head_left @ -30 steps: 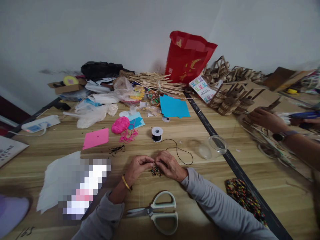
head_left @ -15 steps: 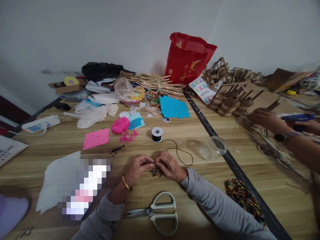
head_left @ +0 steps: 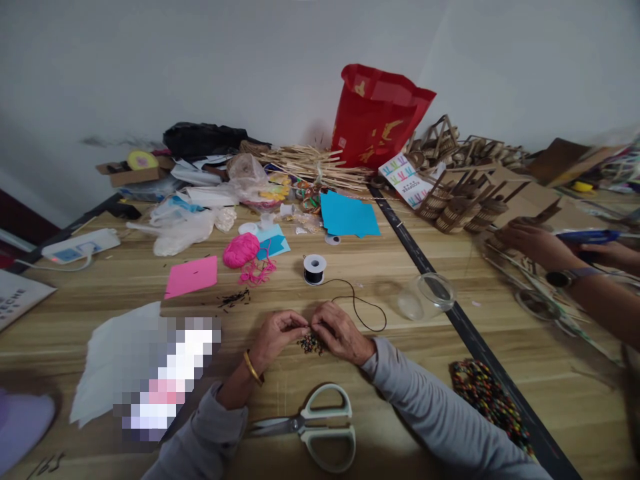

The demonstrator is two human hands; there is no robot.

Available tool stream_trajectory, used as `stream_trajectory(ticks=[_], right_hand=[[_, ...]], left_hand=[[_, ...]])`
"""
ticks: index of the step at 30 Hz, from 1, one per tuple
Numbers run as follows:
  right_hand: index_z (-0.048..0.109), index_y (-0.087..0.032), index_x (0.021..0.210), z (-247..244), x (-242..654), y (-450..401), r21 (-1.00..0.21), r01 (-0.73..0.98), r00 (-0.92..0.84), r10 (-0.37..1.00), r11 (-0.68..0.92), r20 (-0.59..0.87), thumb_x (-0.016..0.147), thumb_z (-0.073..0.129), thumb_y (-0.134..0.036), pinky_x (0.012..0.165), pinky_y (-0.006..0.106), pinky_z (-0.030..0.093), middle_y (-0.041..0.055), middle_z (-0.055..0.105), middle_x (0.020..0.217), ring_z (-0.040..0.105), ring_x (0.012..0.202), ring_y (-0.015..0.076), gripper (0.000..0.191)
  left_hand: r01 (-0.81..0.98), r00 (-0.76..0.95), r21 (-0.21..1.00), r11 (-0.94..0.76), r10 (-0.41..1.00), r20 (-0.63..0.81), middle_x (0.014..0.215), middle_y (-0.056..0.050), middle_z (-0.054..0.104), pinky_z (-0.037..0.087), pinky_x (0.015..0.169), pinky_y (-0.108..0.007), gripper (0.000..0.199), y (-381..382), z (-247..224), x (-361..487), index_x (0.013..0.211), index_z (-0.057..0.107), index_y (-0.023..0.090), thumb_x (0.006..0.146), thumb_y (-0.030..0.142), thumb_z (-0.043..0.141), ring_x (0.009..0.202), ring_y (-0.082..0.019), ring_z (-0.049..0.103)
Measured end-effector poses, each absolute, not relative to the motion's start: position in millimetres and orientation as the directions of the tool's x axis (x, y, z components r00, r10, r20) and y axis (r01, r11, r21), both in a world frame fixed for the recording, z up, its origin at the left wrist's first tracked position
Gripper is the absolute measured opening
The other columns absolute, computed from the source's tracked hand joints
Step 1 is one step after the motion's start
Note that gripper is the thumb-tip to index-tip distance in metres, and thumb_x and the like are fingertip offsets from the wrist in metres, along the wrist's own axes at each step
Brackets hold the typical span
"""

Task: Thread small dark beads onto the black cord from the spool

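Over a small pile of mixed-colour beads (head_left: 311,344), my left hand (head_left: 280,333) and my right hand (head_left: 343,332) meet at the fingertips. Both are closed in a pinch. A thin black cord (head_left: 354,297) comes off a white spool (head_left: 315,268), loops on the table and runs up to my right hand, which grips it; its end is hidden by the fingers. Whatever the left fingertips hold is too small to make out. Scissors with white handles (head_left: 327,413) lie in front of me, below both hands.
Strings of beads (head_left: 487,400) lie beside my right forearm. A clear plastic cup (head_left: 425,297) rests on its side. Pink yarn (head_left: 241,250) and black bits (head_left: 234,298) are left of the spool. A co-worker's hand (head_left: 530,243) is at the right, near small woven baskets (head_left: 450,207).
My hands hold nearly the same pinch over the beads. At the right, the co-worker's blue tool and hands have shifted slightly.
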State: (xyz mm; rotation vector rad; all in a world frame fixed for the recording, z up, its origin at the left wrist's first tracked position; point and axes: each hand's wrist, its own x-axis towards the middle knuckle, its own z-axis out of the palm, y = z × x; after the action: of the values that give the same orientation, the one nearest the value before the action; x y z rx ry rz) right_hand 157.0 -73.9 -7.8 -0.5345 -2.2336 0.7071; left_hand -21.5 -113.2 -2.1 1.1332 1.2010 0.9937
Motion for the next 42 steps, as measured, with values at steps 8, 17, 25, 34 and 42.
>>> stream_trajectory(ticks=[8,17,25,34,42], right_hand=[[0.049,-0.017,0.081,-7.7,156.6,-73.6,-0.618,0.155,-0.659,0.546,0.771,0.516,0.091,0.038,-0.023,0.071,0.031,0.039,0.0059,0.052,0.076,0.046,0.075,0.0177,0.016],[0.05,-0.017,0.082,-8.5,156.7,-73.7,-0.629,0.163,-0.661,0.557,0.76,0.502,0.091,0.04,-0.023,0.071,0.032,0.039,0.0064,0.053,0.077,0.047,0.076,0.0182,0.015],[0.05,-0.017,0.084,-9.6,156.5,-73.4,-0.632,0.152,-0.662,0.553,0.76,0.506,0.09,0.042,-0.023,0.073,0.032,0.041,0.0064,0.054,0.078,0.049,0.078,0.0178,0.012],[0.053,-0.017,0.086,-11.2,157.0,-72.4,-0.632,0.147,-0.651,0.556,0.761,0.517,0.09,0.045,-0.024,0.075,0.033,0.042,0.0073,0.056,0.081,0.051,0.08,0.0182,0.011],[0.055,-0.017,0.086,-9.7,157.3,-72.2,-0.633,0.144,-0.645,0.558,0.761,0.523,0.09,0.045,-0.024,0.074,0.033,0.042,0.0073,0.056,0.08,0.051,0.08,0.018,0.012]], left_hand=[[-0.003,0.109,0.987,0.162,0.981,-0.161,0.065,-0.001,0.065,0.045,0.063,-0.024,0.016,-112.0,-6.7,-21.8,0.07,0.064,0.012,0.06,0.02,0.073,0.063,-0.013,0.058],[-0.017,0.114,0.987,0.16,0.981,-0.157,0.065,-0.001,0.066,0.045,0.063,-0.024,0.017,-112.4,-6.5,-21.1,0.07,0.064,0.011,0.06,0.021,0.073,0.064,-0.013,0.059],[0.023,0.134,0.987,0.157,0.978,-0.159,0.067,-0.002,0.066,0.045,0.063,-0.024,0.017,-112.8,-6.3,-21.9,0.071,0.064,0.011,0.061,0.022,0.072,0.064,-0.013,0.059],[0.013,0.138,0.99,0.137,0.981,-0.138,0.069,-0.003,0.066,0.045,0.064,-0.025,0.018,-113.0,-9.7,-23.6,0.073,0.064,0.011,0.063,0.025,0.072,0.066,-0.014,0.059],[-0.002,0.127,0.988,0.158,0.98,-0.156,0.066,-0.002,0.065,0.044,0.062,-0.024,0.017,-113.3,-8.6,-22.8,0.073,0.065,0.011,0.062,0.023,0.071,0.063,-0.013,0.057]])
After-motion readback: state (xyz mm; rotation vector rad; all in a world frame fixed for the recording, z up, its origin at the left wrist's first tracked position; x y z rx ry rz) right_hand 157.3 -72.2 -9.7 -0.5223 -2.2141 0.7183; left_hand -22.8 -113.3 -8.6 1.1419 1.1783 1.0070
